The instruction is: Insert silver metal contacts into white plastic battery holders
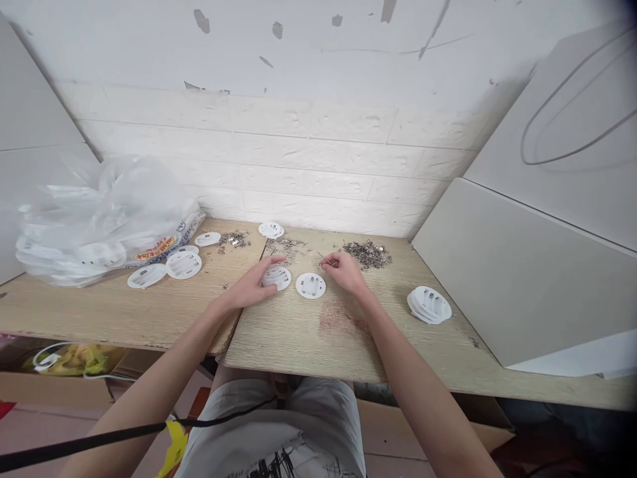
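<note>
My left hand (253,284) arches over the left white disc (279,279), thumb at its near side and fingers at its far side, spread apart; I can't tell whether they grip it. My right hand (343,271) is pinched shut on a thin metal tool (324,259), whose tip points far and left. My 2 hands are apart, and between them, a little nearer to me than my right fingertips, the slotted white disc (311,286) lies flat on the table (298,345), just right of the left white disc.

Just beyond my left fingers, small metal bits (286,249) are scattered, with 1 far disc (271,230) behind them by the wall (318,159). A heap of metal parts (369,255) sits just far and right of my right hand. Well to the right is a stack of discs (429,305).

On the left side, 3 loose discs (184,264) lie near a clear plastic bag (114,212) with more discs in it, and a smaller pile of metal parts (236,239) lies farther back.
</note>
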The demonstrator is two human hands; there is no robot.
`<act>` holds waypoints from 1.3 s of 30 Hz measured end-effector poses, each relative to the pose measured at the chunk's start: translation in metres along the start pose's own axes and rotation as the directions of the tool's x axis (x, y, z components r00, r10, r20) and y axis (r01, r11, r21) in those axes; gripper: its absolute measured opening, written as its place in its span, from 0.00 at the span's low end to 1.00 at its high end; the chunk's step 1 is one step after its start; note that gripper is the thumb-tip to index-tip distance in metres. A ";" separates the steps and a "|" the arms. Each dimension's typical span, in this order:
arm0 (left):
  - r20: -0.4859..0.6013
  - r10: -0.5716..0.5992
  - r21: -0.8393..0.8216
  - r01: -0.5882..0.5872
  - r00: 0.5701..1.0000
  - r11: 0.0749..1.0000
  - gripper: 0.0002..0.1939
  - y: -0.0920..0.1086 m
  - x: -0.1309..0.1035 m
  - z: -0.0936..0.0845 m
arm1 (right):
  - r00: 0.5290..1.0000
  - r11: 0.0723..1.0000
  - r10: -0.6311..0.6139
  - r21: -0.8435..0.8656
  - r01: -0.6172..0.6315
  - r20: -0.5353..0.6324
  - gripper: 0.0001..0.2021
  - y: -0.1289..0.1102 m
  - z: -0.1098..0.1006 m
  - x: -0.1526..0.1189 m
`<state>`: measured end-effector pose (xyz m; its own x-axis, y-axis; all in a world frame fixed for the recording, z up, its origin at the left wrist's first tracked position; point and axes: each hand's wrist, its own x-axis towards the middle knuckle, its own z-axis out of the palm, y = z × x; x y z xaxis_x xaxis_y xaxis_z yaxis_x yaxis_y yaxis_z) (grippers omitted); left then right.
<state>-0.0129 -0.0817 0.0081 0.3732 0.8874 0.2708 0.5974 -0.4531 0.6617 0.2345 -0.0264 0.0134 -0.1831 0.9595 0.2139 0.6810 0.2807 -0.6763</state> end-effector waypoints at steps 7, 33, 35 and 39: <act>-0.168 -0.080 0.242 0.119 0.983 0.963 0.23 -0.009 0.003 0.006 | 0.978 0.934 -0.137 0.348 0.074 0.160 0.09 -0.009 0.004 -0.005; -0.164 0.003 -0.099 -0.020 0.987 0.995 0.08 0.007 -0.001 0.001 | 0.981 0.814 -0.178 0.572 0.100 0.081 0.11 -0.031 0.020 -0.016; -0.183 0.004 -0.160 -0.034 0.983 0.987 0.09 0.010 0.000 0.004 | 0.978 0.771 -0.162 0.636 0.044 0.128 0.13 -0.034 0.023 -0.018; -0.202 0.077 0.002 -0.078 0.976 0.997 0.07 0.011 -0.001 0.009 | 0.966 0.745 -0.183 0.667 0.017 0.180 0.13 -0.039 0.026 -0.023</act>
<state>0.0003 -0.0883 0.0089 0.2666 0.8487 0.4568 0.5677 -0.5213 0.6371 0.1936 -0.0591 0.0163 -0.4293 0.8798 0.2040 0.0317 0.2404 -0.9702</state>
